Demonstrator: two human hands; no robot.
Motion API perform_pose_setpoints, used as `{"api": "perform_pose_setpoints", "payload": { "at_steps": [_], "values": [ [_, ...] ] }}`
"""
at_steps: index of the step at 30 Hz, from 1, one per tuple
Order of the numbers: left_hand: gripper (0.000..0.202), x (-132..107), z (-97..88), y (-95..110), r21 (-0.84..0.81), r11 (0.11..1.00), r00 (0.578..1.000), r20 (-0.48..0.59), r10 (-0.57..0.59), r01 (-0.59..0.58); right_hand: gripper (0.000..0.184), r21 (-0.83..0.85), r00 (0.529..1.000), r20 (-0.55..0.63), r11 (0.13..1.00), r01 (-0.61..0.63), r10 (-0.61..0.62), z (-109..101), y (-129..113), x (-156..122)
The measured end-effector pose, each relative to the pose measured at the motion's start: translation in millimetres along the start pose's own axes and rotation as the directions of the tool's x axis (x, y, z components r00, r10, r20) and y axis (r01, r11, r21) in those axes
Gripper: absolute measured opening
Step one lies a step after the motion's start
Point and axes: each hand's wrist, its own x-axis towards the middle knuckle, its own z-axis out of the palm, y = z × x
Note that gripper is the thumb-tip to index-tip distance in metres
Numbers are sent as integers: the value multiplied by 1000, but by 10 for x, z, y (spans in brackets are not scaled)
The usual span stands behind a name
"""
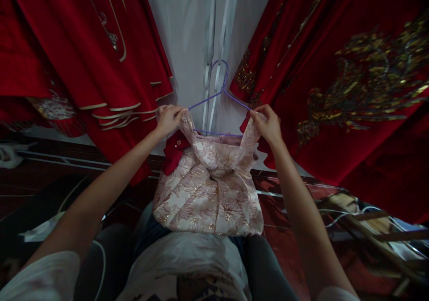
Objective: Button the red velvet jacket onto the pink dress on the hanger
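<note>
A pale pink brocade dress (211,198) with metallic gold threads hangs in front of me on a purple hanger (224,80). My left hand (170,119) pinches its left shoulder strap at the hanger's end. At the other end my right hand (267,121) grips the right strap, fingers closed on the cloth. The hanger's lower bar shows across the neckline, and its hook is up against the pale metal rails behind. A dark red piece of cloth (174,151) with a small light ornament sits beside the dress's left side.
Red garments (124,77) with gold trim hang at left, and a red garment with gold sequins (365,82) hangs at right. Behind is a pale wall (181,33). A wooden frame (375,234) with papers and cables stands low at right. The floor is reddish tile.
</note>
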Motion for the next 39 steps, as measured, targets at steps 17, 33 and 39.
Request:
{"api": "perform_pose_setpoints", "payload": {
  "at_steps": [17, 33, 39],
  "values": [
    [40, -1065, 239, -457, 21, 999, 871, 490, -45, 40, 38, -4, 1000, -15, 1000, -5, 5, 98, 55, -41],
    [34, 444, 4, 1, -350, 877, 929, -44, -367, 329, 32, -77, 992, 124, 997, 0, 10, -136, -203, -60],
    [43, 301, -133, 962, -469, 882, 994, 55, 90, -54, 37, -49, 981, 193, 999, 13, -3, -231, -221, -48]
  ]
}}
